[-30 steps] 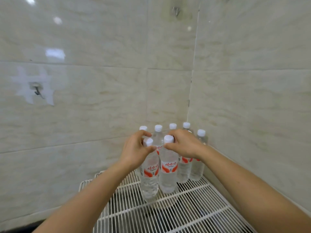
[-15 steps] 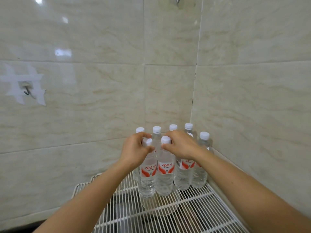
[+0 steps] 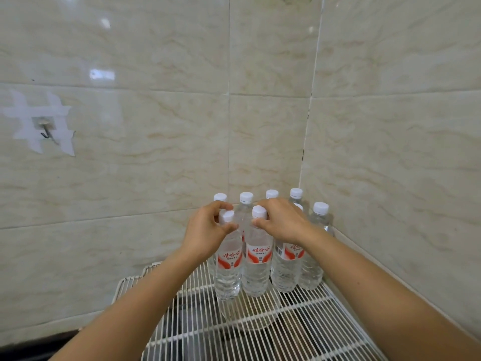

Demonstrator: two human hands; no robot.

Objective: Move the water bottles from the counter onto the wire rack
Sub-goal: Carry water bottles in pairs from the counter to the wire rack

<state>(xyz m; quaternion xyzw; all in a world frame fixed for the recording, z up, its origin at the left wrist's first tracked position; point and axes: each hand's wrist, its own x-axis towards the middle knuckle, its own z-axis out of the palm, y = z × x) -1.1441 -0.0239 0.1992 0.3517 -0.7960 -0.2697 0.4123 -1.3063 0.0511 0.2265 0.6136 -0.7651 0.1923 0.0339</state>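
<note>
Set in a room corner formed by two walls [image 3: 156,61] of glossy beige marble-pattern tile with pale grout lines. Fitted on the left wall with a small metal hook [image 3: 45,131], held under crossed strips of white tape [image 3: 59,110]. Marked by bright light reflections high on the same wall.

Occupied at the bottom of the view by a white wire rack [image 3: 312,321] set into the corner, with close-spaced thin wires running front to back over thicker cross bars. Shows through the wires a dark area and a pale round shape [image 3: 250,319], not identifiable.

Loaded at the rear right of the rack with clear water bottles [image 3: 285,272]: all upright, white caps, red-and-white labels, packed just beside one another. Arranged as a back row of four caps along the rear wall, with more in front.

Gripped at the front:
- left front bottle [image 3: 229,272], pinched at the cap between thumb and curled forefinger of the left hand [image 3: 208,230];
- neighbouring bottle [image 3: 257,272], pinched at the cap by thumb and fingers of the right hand [image 3: 282,222].

Standing base-down on the wires, side by side and touching.
</note>
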